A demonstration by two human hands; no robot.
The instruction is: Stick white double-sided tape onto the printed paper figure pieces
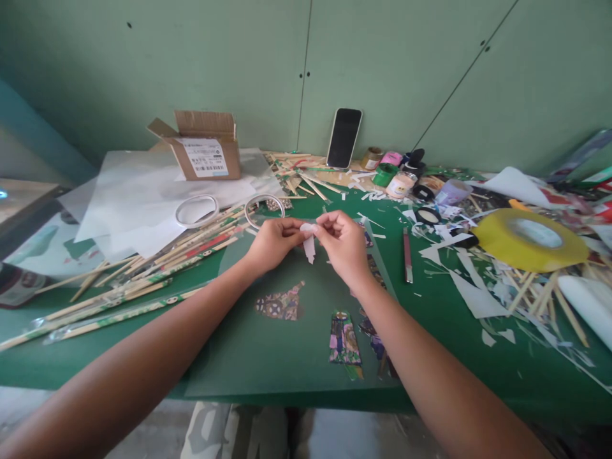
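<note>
A small pale paper cutout [310, 249] hangs between my two hands above the translucent sheet [229, 357]. My left hand [276, 242] pinches it from the left, thumb and fingers together. From the other side, my right hand [345, 245] grips its upper right edge in a pinch. On the sheet below lies a patterned paper piece [282, 302] shaped like a skirt. Another colourful patterned piece [344, 338] is nearer the front edge. Several dark patterned scraps [373, 338] are partly hidden behind my right forearm.
Wrapped chopsticks [138, 299] and rolls of clear tape [197, 211] lie on the left. Behind them stands an open cardboard box [208, 156]. A phone [344, 138] leans on the wall. To the right are a craft knife [407, 255], paint jars [400, 185], paper scraps [478, 293] and yellow tape [488, 239].
</note>
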